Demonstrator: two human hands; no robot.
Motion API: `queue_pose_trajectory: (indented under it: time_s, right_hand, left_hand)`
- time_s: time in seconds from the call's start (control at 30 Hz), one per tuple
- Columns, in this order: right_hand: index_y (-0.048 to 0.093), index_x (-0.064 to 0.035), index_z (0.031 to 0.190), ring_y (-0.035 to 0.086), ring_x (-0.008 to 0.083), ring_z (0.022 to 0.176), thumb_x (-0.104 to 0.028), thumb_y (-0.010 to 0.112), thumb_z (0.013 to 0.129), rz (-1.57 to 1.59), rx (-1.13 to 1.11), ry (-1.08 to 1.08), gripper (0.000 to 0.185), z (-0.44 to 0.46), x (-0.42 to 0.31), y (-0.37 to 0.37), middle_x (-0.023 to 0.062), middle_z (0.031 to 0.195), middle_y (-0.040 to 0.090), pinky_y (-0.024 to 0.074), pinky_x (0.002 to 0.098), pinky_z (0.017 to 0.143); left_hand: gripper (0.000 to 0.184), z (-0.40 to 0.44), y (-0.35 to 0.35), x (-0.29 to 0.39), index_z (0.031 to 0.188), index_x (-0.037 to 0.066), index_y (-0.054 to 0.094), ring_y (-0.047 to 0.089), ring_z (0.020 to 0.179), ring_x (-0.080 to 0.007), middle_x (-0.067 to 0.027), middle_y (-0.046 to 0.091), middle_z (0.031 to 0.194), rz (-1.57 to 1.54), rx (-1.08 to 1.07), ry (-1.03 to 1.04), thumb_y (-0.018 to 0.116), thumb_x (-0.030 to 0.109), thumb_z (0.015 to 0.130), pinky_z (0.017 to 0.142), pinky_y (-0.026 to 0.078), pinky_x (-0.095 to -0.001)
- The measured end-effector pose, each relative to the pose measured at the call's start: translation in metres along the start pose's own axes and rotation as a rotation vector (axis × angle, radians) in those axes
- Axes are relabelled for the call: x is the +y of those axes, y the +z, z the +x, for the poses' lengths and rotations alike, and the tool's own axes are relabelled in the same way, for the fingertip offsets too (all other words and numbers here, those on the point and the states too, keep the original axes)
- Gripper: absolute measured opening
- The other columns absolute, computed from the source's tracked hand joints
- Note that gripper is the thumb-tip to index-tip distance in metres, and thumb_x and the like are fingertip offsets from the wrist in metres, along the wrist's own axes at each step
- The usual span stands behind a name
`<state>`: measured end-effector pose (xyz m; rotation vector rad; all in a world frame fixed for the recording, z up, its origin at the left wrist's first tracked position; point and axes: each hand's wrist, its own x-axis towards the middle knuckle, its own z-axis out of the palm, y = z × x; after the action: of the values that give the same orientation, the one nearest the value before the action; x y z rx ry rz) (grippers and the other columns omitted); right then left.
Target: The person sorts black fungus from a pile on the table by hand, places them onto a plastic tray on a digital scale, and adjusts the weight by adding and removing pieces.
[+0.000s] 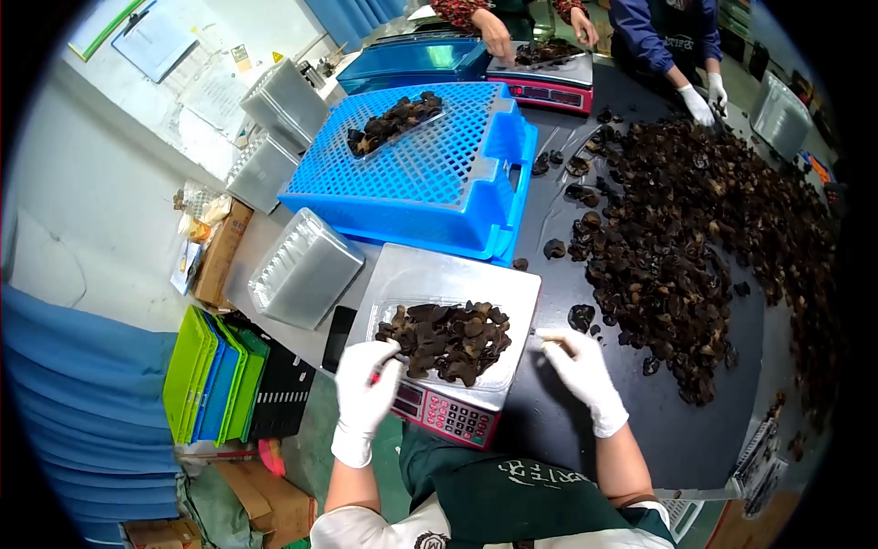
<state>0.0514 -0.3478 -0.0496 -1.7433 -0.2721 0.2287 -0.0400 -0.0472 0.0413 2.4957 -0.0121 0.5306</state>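
Observation:
A clear plastic tray (501,372) heaped with dark brown wood ear mushrooms (448,339) rests on the metal pan of a red digital scale (457,416). My left hand (366,384), in a white glove, is at the tray's near left side, thumb and forefinger slightly apart. Whether its fingertips touch the tray I cannot tell. My right hand (581,371), also gloved in white, is just off the scale's right edge, above the dark table, with bent fingers apart and nothing visible in them.
A large mushroom pile (668,247) covers the table's right side. Behind my scale, an upturned blue crate (402,210) carries another filled tray. Stacked clear trays (306,270) stand left. Across the table, a person's gloved hands (704,102) touch the pile; another person's hands (498,37) flank a second scale.

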Motion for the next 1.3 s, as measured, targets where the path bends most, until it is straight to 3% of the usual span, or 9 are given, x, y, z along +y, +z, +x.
queue_pose_trajectory:
  time_s: [0.1, 0.37, 0.57, 0.7, 0.8, 0.87, 1.07, 1.2, 1.3]
  right_hand:
    - [0.066, -0.002, 0.109, 0.06, 0.0137, 0.065, -0.015, 0.062, 0.087, -0.135, -0.061, -0.003, 0.026, -0.001, -0.015, 0.017, 0.0081, 0.077, 0.065, 0.049, 0.0275, 0.063]
    - [0.069, -0.0085, 0.105, 0.066, 0.0281, 0.082, -0.022, 0.059, 0.086, -0.262, 0.077, -0.021, 0.025, -0.001, 0.005, 0.013, 0.0116, 0.09, 0.069, 0.0521, 0.0351, 0.074]
    - [0.064, -0.0106, 0.111, 0.058, 0.0286, 0.088, -0.016, 0.062, 0.079, -1.069, 0.298, -0.142, 0.032, 0.023, 0.075, -0.021, 0.0118, 0.095, 0.06, 0.0496, 0.0412, 0.076]
    - [0.066, -0.0095, 0.108, 0.062, 0.03, 0.083, -0.011, 0.056, 0.083, -0.887, 0.261, -0.104, 0.027, 0.031, 0.09, -0.029, 0.0114, 0.091, 0.061, 0.0516, 0.0419, 0.072]
    - [0.067, -0.0033, 0.109, 0.067, 0.0228, 0.09, -0.006, 0.053, 0.085, -0.294, 0.289, -0.083, 0.029, 0.031, 0.069, -0.033, 0.0137, 0.099, 0.069, 0.0526, 0.0333, 0.08]
    - [0.065, -0.001, 0.114, 0.066, 0.0136, 0.081, -0.009, 0.057, 0.086, 0.092, 0.079, 0.165, 0.03, 0.021, 0.001, -0.034, 0.0107, 0.098, 0.07, 0.0522, 0.0273, 0.077]
    - [0.063, -0.0096, 0.114, 0.066, 0.019, 0.08, -0.017, 0.067, 0.083, -0.093, -0.407, -0.017, 0.033, 0.015, -0.055, 0.012, 0.0096, 0.093, 0.068, 0.0521, 0.0304, 0.075]
    - [0.062, -0.0126, 0.113, 0.065, 0.0207, 0.088, -0.018, 0.073, 0.078, -0.353, -0.11, -0.375, 0.037, 0.018, -0.041, 0.038, 0.0071, 0.097, 0.063, 0.053, 0.0338, 0.075]
    - [0.065, -0.0102, 0.111, 0.06, 0.0149, 0.077, -0.016, 0.076, 0.076, -0.058, -0.033, -0.227, 0.037, 0.013, -0.039, 0.02, 0.0053, 0.096, 0.063, 0.0489, 0.0287, 0.068]
  left_hand:
    - [0.044, 0.0, 0.021, 0.023, 0.113, 0.008, 0.066, 0.059, 0.101, -0.0312, -0.0134, 0.061, 0.113, 0.027, -0.216, 0.163, 0.077, 0.018, 0.073, 0.087, 0.048, -0.0392]
    - [0.023, -0.013, 0.056, 0.018, 0.094, 0.007, 0.067, 0.061, 0.093, -0.029, -0.0102, 0.062, 0.098, -0.014, -0.253, 0.212, 0.071, 0.005, 0.072, 0.082, 0.05, -0.0381]
    - [0.026, -0.002, 0.05, 0.017, 0.092, 0.004, 0.065, 0.061, 0.094, -0.0268, -0.0122, 0.062, 0.099, -0.136, -0.027, 0.2, 0.064, -0.009, 0.07, 0.083, 0.049, -0.036]
    - [0.028, 0.023, 0.054, 0.019, 0.104, 0.008, 0.067, 0.056, 0.106, -0.032, -0.0117, 0.062, 0.11, 0.111, 0.0, 0.255, 0.068, 0.003, 0.077, 0.095, 0.042, -0.0416]
    - [0.031, 0.018, 0.073, -0.004, 0.112, 0.012, 0.066, 0.044, 0.124, -0.0366, -0.0071, 0.063, 0.119, 0.241, -0.191, 0.274, 0.064, 0.004, 0.082, 0.106, 0.032, -0.0455]
    - [0.033, 0.021, 0.064, 0.002, 0.116, 0.013, 0.064, 0.041, 0.127, -0.0376, -0.0085, 0.058, 0.126, 0.244, -0.165, 0.263, 0.059, 0.002, 0.084, 0.107, 0.032, -0.0462]
    - [0.032, 0.02, 0.045, 0.005, 0.117, 0.009, 0.063, 0.04, 0.129, -0.0355, -0.0132, 0.052, 0.13, 0.211, -0.024, 0.124, 0.055, 0.001, 0.087, 0.109, 0.031, -0.0458]
    - [0.032, 0.011, 0.027, -0.013, 0.116, 0.007, 0.063, 0.042, 0.127, -0.034, -0.0152, 0.05, 0.132, 0.189, 0.082, 0.039, 0.055, 0.001, 0.086, 0.109, 0.03, -0.0438]
    - [0.031, 0.0, 0.007, -0.034, 0.116, 0.006, 0.062, 0.046, 0.124, -0.0309, -0.0149, 0.051, 0.13, 0.179, 0.2, -0.147, 0.053, 0.001, 0.087, 0.108, 0.033, -0.0403]
